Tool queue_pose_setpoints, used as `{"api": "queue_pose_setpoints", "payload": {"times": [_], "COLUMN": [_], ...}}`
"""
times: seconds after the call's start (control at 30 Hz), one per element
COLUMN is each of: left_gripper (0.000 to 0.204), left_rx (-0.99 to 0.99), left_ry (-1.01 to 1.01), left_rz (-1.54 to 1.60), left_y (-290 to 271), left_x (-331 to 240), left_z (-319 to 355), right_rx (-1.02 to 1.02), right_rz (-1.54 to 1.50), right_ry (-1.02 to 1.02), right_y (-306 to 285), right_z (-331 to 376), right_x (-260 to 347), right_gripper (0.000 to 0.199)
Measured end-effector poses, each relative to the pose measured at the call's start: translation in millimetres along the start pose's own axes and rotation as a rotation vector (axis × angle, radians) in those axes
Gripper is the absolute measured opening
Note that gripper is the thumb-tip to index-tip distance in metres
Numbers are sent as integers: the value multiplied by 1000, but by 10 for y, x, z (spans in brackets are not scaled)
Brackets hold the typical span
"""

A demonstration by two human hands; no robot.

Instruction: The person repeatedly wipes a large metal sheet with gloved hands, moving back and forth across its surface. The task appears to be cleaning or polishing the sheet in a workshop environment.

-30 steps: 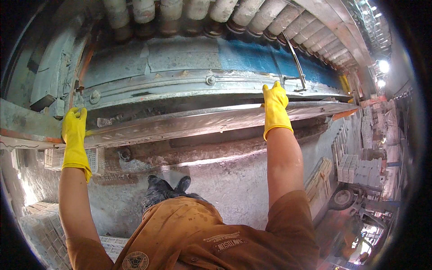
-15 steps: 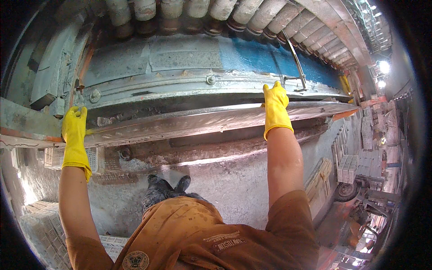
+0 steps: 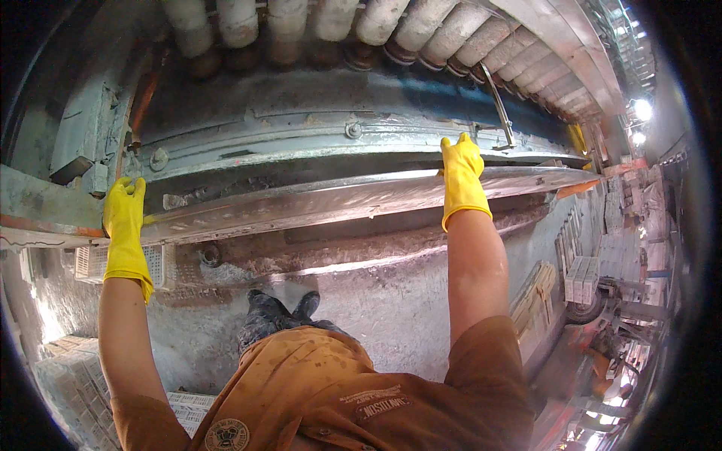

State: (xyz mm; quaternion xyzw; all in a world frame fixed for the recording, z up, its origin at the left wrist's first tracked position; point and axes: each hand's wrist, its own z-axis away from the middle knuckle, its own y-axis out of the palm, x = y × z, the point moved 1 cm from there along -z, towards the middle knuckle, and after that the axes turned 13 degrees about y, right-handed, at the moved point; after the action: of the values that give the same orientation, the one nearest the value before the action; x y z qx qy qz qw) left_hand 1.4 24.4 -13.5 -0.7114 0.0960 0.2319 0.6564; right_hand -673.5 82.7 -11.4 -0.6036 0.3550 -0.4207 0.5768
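Note:
My left hand [image 3: 125, 209], in a yellow rubber glove, is curled over the left end of a long metal rail [image 3: 316, 201], where it meets a grey beam. Further right, my right hand [image 3: 462, 167], gloved the same way, grips the rail's upper edge with its fingers bent. What the undersides of both hands touch is hidden. Beyond the rail runs a grey machine ledge [image 3: 263, 143] with round bolts. Behind it lies a dark, wet-looking bed [image 3: 301, 90], bluish toward the right. A thin metal bracket [image 3: 498, 105] reaches down near my right hand.
A row of thick grey rollers [image 3: 331, 19] crosses the top. Below the rail are a concrete step [image 3: 338, 252] and a white plastic crate [image 3: 162, 264]. White crates [image 3: 71, 387] are stacked at lower left. Wooden boards [image 3: 535, 297], another white crate [image 3: 581, 279] and a wheel stand right.
Grey slabs that lay on the bed behind the ledge are gone from view, and the bright blue stretch there has turned dark. Both my hands stay almost in place on the rail.

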Motion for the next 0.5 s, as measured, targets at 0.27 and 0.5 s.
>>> {"api": "queue_pose_setpoints", "payload": {"times": [0.27, 0.5], "left_gripper": [56, 57], "left_rx": [-41, -25], "left_ry": [84, 98], "left_rz": [-93, -104], "left_y": [94, 43], "left_x": [297, 165], "left_z": [-99, -56], "right_rx": [33, 9], "right_rz": [-22, -44], "right_ry": [-2, -3], "right_y": [-17, 69], "right_z": [16, -40], "right_x": [20, -26], "right_gripper": [52, 51]}}
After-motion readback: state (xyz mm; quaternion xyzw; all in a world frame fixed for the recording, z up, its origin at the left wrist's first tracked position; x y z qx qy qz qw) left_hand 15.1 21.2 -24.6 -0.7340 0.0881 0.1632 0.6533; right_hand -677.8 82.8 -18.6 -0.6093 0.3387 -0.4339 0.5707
